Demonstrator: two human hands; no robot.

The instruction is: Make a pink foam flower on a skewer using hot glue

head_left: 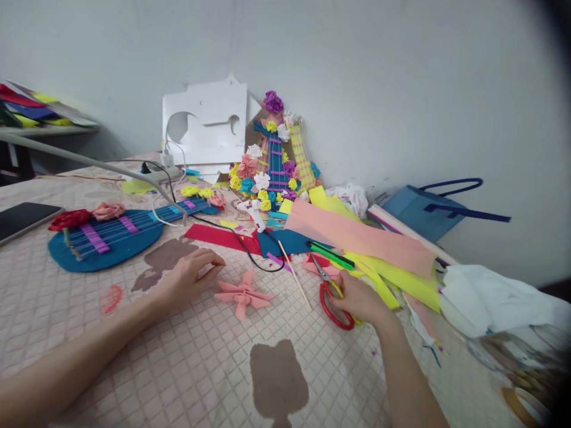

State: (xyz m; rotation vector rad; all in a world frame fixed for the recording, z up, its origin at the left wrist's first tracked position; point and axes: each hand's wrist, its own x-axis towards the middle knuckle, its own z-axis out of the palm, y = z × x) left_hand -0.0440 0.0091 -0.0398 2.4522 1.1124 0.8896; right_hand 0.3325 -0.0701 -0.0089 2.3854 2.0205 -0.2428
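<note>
A folded pink crepe-paper flower (244,295) with pointed petals lies on the quilted tablecloth. My left hand (190,276) rests just left of it, fingers loosely curved, a gap showing beside the thumb and nothing visible in them. To the flower's right, my right hand (359,297) has its fingers on the handles of the red-and-yellow scissors (325,303). The slightly parted blades point away from me, over pink paper pieces. A thin wooden stick (295,276) lies between flower and scissors. Just beyond the blades is a green utility knife (332,255).
A blue paper guitar (120,241) lies left beside a phone (27,220). A white glue gun (253,213) trails a black cord. Pink crepe paper (357,229) and yellow strips (414,285) spread rightward. Decorated guitars (276,154) lean against the wall; a blue bag (423,208) sits right.
</note>
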